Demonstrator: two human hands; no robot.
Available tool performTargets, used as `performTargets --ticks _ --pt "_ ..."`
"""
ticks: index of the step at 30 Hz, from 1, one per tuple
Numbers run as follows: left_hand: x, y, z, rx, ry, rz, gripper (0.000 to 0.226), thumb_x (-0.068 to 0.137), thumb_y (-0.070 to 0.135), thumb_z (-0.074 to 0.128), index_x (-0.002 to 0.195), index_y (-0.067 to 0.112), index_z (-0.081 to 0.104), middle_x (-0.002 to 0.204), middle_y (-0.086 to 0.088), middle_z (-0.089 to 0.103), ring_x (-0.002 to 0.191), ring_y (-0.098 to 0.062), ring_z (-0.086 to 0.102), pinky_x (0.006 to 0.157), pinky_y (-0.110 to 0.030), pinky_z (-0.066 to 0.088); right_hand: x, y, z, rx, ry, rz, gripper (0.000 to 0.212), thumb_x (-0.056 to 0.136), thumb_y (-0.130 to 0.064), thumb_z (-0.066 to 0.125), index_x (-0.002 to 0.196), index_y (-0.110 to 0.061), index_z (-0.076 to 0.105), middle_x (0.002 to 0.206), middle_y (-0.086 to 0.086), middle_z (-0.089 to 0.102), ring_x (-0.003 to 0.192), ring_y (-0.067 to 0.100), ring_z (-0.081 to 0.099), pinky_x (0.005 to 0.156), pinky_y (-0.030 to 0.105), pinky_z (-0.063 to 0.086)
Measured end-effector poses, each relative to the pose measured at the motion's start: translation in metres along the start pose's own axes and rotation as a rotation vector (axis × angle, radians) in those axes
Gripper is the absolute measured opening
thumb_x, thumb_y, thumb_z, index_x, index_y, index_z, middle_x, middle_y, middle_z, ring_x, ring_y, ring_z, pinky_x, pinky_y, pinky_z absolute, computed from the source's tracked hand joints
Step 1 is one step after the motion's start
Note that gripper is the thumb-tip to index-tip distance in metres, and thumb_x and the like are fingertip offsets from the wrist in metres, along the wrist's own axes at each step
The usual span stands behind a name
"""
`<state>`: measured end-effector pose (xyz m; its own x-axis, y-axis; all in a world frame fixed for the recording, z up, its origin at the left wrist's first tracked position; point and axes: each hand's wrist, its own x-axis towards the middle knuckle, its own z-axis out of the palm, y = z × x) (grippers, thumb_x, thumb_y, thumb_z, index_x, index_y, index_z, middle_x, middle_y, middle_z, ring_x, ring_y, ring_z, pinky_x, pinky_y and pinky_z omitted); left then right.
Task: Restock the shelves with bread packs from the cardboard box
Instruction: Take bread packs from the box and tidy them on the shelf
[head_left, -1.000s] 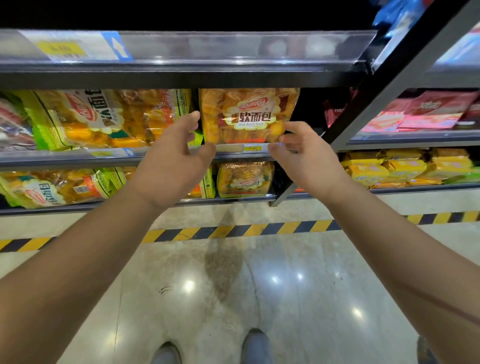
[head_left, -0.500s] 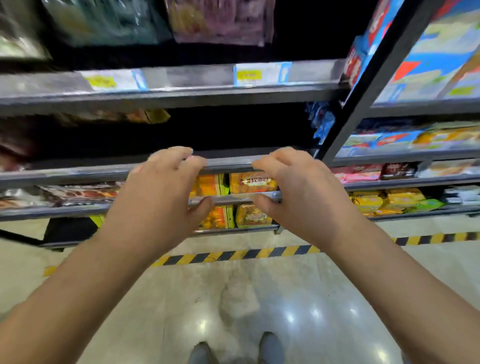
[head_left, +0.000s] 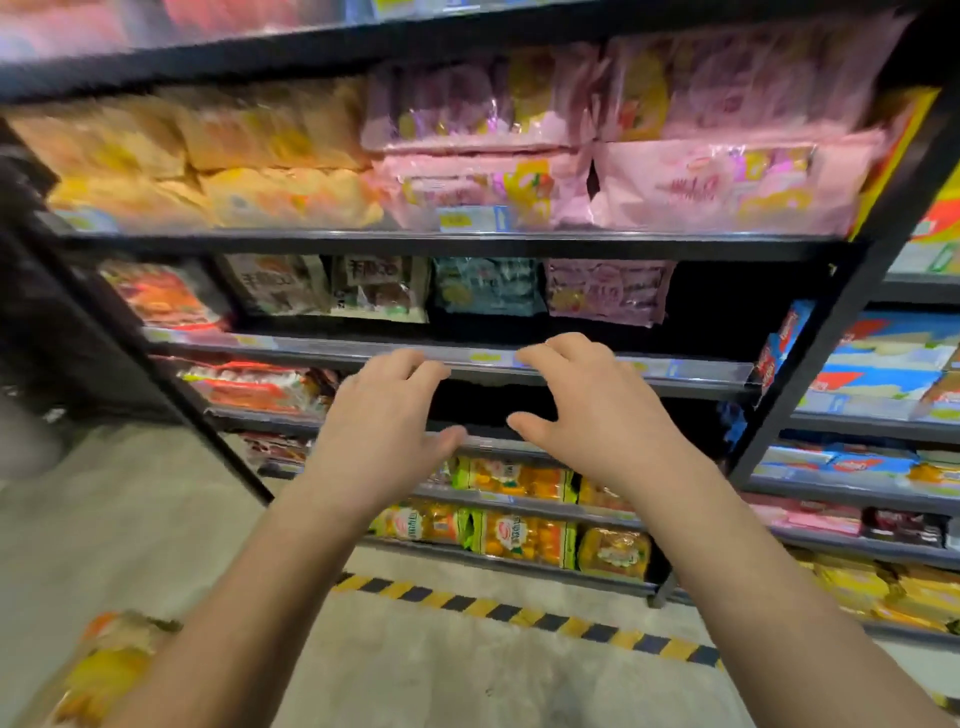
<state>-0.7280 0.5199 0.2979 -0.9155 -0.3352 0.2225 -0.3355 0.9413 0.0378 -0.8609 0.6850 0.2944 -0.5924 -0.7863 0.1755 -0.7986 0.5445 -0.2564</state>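
My left hand (head_left: 382, 426) and my right hand (head_left: 592, 415) hover side by side in front of the black shelf unit (head_left: 519, 244), fingers curled and spread, holding nothing. They float before a dark gap under a shelf rail (head_left: 675, 371). Below them, yellow-orange bread packs (head_left: 519, 535) with green edges stand on the two lowest shelves. At the bottom left corner lies a blurred pile of yellow bread packs (head_left: 98, 670), partly covered by my left forearm; whether a cardboard box holds them I cannot tell.
Upper shelves hold orange bread bags (head_left: 208, 161) and pink packs (head_left: 623, 140). Mixed packets (head_left: 441, 291) stand on the shelf below. A neighbouring unit on the right carries blue and yellow packs (head_left: 883, 358). Yellow-black hazard tape (head_left: 519, 613) runs along the polished floor.
The view has swung upward and back from the low shelves, bringing the upper shelves into sight. Both hands have drawn away from the bread pack on the low shelf and now hang apart, holding nothing.
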Motion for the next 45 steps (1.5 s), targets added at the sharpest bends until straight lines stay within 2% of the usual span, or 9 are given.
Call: performTargets --ticks 4,9,17,23,30,36,45 --pt "-0.034 -0.019 -0.023 0.029 0.02 -0.186 0.063 0.088 0.051 0.067 0.143 0.023 0.053 0.144 0.001 0.052 0.134 -0.022 0.046 0.108 -0.043 0.045 0.012 -0.035 -0.002 0.045 -0.045 -0.132 0.067 0.097 -0.053 0.061 0.154 -0.028 0.037 0.155 -0.001 0.039 0.139 0.023 0.041 0.11 0.04 0.042" --pt "-0.095 -0.043 -0.039 0.093 0.002 -0.438 0.06 0.088 0.053 0.066 0.139 0.024 0.054 0.143 0.001 0.05 0.134 -0.024 0.045 0.106 -0.042 0.044 0.023 -0.088 0.016 0.105 -0.104 -0.287 0.062 0.096 -0.05 0.062 0.151 -0.031 0.04 0.148 -0.001 0.044 0.133 0.025 0.047 0.1 0.041 0.046" --pt "-0.212 -0.088 -0.057 0.099 -0.026 -0.805 0.062 0.089 0.053 0.066 0.143 0.026 0.049 0.15 0.0 0.044 0.139 -0.024 0.041 0.112 -0.04 0.039 0.015 -0.2 0.05 0.135 -0.199 -0.593 0.062 0.091 -0.051 0.064 0.148 -0.033 0.044 0.147 0.0 0.046 0.133 0.025 0.046 0.104 0.043 0.046" --pt "-0.312 -0.139 -0.061 0.089 -0.01 -1.028 0.062 0.089 0.054 0.065 0.142 0.028 0.05 0.147 0.002 0.046 0.137 -0.021 0.042 0.111 -0.041 0.041 0.003 -0.296 0.091 0.14 -0.304 -0.772 0.064 0.092 -0.054 0.063 0.149 -0.032 0.043 0.148 -0.003 0.045 0.137 0.022 0.043 0.108 0.042 0.042" --pt "-0.408 -0.229 -0.049 0.03 -0.042 -1.187 0.065 0.091 0.058 0.062 0.148 0.03 0.045 0.153 0.003 0.042 0.142 -0.02 0.038 0.115 -0.04 0.039 0.0 -0.419 0.157 0.104 -0.392 -0.877 0.06 0.095 -0.052 0.059 0.149 -0.031 0.044 0.146 -0.001 0.047 0.135 0.022 0.045 0.106 0.04 0.042" --pt "-0.474 -0.318 -0.038 -0.003 -0.084 -1.227 0.065 0.09 0.059 0.063 0.146 0.031 0.047 0.15 0.005 0.045 0.136 -0.018 0.043 0.11 -0.035 0.042 0.009 -0.521 0.206 0.05 -0.435 -0.873 0.06 0.096 -0.052 0.058 0.15 -0.032 0.042 0.15 -0.002 0.046 0.136 0.022 0.046 0.105 0.04 0.043" --pt "-0.52 -0.426 -0.015 -0.059 -0.135 -1.287 0.065 0.088 0.057 0.066 0.144 0.029 0.049 0.149 0.003 0.046 0.133 -0.017 0.047 0.106 -0.039 0.049 0.041 -0.611 0.284 0.01 -0.506 -0.826 0.057 0.095 -0.047 0.058 0.147 -0.03 0.047 0.145 -0.001 0.049 0.131 0.023 0.05 0.101 0.039 0.045"
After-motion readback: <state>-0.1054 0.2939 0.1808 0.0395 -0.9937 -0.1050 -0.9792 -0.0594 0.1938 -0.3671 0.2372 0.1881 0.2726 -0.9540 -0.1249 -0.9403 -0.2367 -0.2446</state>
